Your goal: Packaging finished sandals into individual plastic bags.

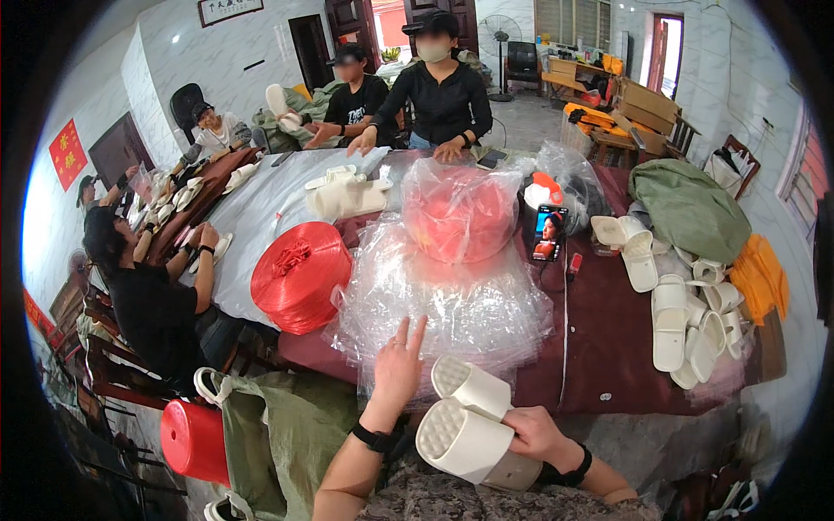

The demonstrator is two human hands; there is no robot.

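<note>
At the lower centre of the frame, our right hand (532,434) is closed around a pair of cream slippers (467,418), gripping them from the right side near the heel end, ribbed soles turned up toward the camera. The two slippers lie stacked, one just above the other, their long axes running from lower right up to upper left, toes pointing toward the plastic bags (443,304) heaped just above them.

Our left hand (398,365) holds nothing. It is open, fingers spread and raised, the palm resting against the near edge of the bags. It sits just left of the slippers' toe ends, nearer to the bags than the right hand is, so the bags lie directly up-frame from both the slippers and the free hand.

The slippers look like moulded foam, matte and thick-soled, with a grid of raised nubs underneath. The bags are thin, clear and crinkled, catching glare. One bag in the upper centre covers a red spool (460,215); a second spool (300,276) of glossy red twine lies bare at centre left.

More slippers (686,321) are piled at centre right on the dark red tablecloth (608,339). A phone (548,233) stands propped at centre. A green sack (278,434) and red bucket (193,441) fill the lower left. Other workers sit along the upper left and top.
</note>
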